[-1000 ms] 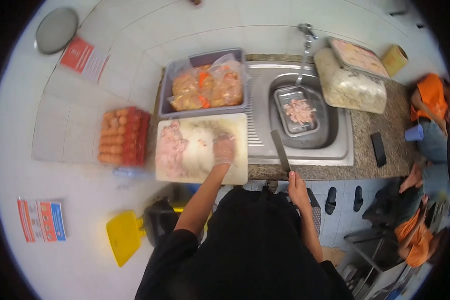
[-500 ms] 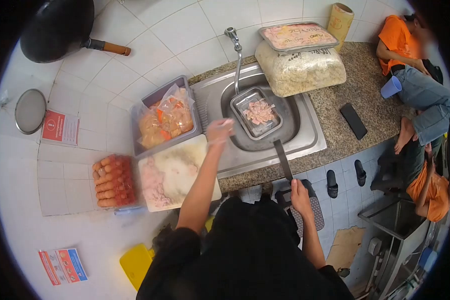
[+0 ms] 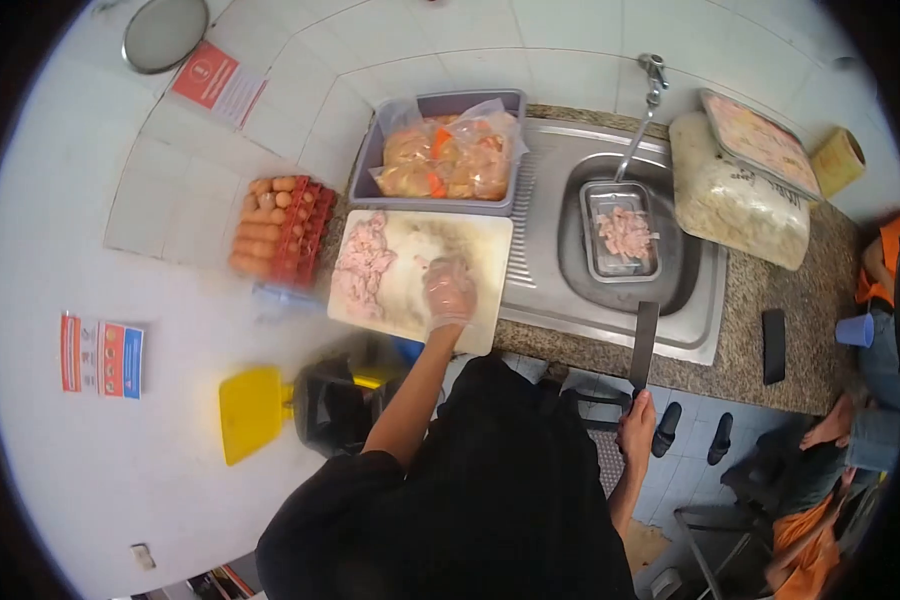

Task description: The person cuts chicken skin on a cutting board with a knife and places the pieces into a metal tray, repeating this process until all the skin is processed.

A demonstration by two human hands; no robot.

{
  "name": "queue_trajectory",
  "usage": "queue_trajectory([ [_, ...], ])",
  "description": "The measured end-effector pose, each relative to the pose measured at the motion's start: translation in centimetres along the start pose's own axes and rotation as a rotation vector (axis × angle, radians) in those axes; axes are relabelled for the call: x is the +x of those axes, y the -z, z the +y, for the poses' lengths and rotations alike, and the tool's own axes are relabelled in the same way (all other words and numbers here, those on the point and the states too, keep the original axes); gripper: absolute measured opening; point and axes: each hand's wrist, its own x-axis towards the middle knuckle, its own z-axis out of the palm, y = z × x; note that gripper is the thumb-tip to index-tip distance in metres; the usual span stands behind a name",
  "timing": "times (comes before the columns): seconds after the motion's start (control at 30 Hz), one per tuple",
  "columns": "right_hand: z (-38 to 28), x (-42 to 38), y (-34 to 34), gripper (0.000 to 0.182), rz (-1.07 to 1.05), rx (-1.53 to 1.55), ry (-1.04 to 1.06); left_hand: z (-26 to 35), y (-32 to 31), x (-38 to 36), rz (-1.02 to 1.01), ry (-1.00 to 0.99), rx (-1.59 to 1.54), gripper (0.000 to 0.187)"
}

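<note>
My left hand, in a clear plastic glove, is over the right half of a white cutting board. Its fingers are curled down at the board, and I cannot tell what is in them. Chopped pale pink raw meat lies along the board's left side. My right hand grips the handle of a knife, its broad dark blade pointing up past the counter's front edge. More cut meat lies in a metal tray inside the sink.
A grey bin of bagged food stands behind the board, with stacked eggs to its left. Right of the faucet sit a large wrapped bundle and a covered tray. A phone lies on the counter; people in orange sit at right.
My left hand has come back from beside the sink to the cutting board. The view has swung left; my right hand still holds the knife.
</note>
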Motion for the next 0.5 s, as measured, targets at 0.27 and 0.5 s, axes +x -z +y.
queue_trajectory([
  [0.27,-2.7,2.4,-1.1,0.051,-0.112,-0.098,0.053,-6.4,-6.6,0.1,-0.286,0.071,-0.059,0.017],
  [0.5,-1.5,0.5,-1.1,0.05,-0.027,-0.159,0.176,6.2,-8.4,5.5,-0.645,0.55,-0.996,0.021],
])
